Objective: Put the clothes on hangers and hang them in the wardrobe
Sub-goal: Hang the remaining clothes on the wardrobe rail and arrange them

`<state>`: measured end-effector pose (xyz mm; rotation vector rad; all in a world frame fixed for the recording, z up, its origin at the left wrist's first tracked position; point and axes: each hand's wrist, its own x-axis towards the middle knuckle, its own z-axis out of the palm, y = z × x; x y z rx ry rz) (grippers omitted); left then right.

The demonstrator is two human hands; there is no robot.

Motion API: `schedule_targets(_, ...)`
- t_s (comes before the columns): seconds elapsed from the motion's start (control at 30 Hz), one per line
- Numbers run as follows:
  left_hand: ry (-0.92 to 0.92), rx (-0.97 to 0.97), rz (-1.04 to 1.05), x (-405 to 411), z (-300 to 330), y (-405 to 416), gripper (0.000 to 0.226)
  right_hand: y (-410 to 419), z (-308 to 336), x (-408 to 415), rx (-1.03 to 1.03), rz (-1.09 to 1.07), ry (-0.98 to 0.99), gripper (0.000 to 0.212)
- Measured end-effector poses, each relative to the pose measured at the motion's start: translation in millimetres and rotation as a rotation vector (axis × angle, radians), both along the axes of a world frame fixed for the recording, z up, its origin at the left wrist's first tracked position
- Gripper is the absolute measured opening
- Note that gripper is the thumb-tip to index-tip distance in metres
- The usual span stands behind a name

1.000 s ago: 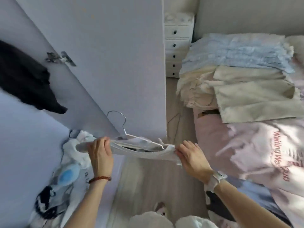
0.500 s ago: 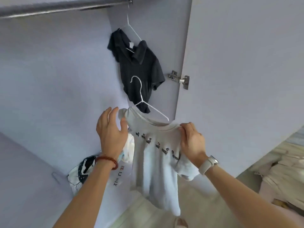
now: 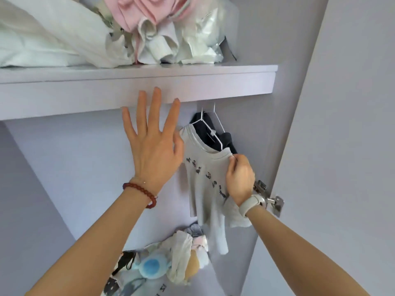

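We are counting two garments hanging just beyond our right hand (image 3: 239, 178): one grey T-shirt (image 3: 205, 180) and one dark shirt (image 3: 226, 139) behind it. We are seeing two white hangers (image 3: 210, 130) above that hand (their hooks are hidden), one hinge (image 3: 271, 199) beside its wrist, one shelf (image 3: 192, 82) above our left hand (image 3: 154, 146), and one bracelet (image 3: 141, 192).
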<state>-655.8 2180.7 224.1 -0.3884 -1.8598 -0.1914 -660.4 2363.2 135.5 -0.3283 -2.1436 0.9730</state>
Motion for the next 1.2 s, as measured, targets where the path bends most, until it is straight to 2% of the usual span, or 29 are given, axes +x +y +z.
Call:
schedule_targets(0.07, -0.044, -0.029, 0.117, -14, 3, -1, 0.066, 2, 14, -26, -0.018, 0.021, 0.004, 0.023)
schedule_targets(0.17, -0.007, -0.081, 0.245, -28, -2, -4, 0.072, 2, 29, -62, -0.026, 0.072, -0.029, 0.024)
schedule_targets(0.33, 0.041, -0.12, 0.298, -38, -5, -7, 0.072, 7, 15, -88, -0.092, 0.044, -0.195, 0.026)
schedule_targets(0.47, 0.036, -0.103, 0.3, -36, -5, -3, 0.072, 19, 0, -84, -0.127, 0.042, -0.224, 0.025)
schedule_targets(0.6, 0.005, -0.053, 0.252, -33, -5, 3, 0.074, 34, 1, -76, -0.048, 0.074, -0.218, 0.027)
schedule_targets(0.73, -0.062, 0.033, 0.169, -25, -11, 11, 0.075, 43, -2, -51, 0.032, 0.144, -0.181, 0.039)
schedule_targets(0.83, -0.155, 0.079, 0.041, -15, -35, 21, 0.068, 42, -7, -15, 0.143, 0.152, -0.148, 0.044)
schedule_targets(1.0, -0.474, 0.066, -0.18, 16, -109, 42, 0.059, 43, -44, 72, 0.262, 0.09, -0.184, 0.044)
schedule_targets(1.1, -0.696, -0.006, -0.304, 50, -159, 53, 0.056, 42, -85, 137, 0.256, -0.016, -0.329, 0.044)
schedule_targets(1.2, -0.833, -0.115, -0.446, 92, -207, 59, 0.056, 33, -133, 213, 0.182, -0.198, -0.53, 0.046)
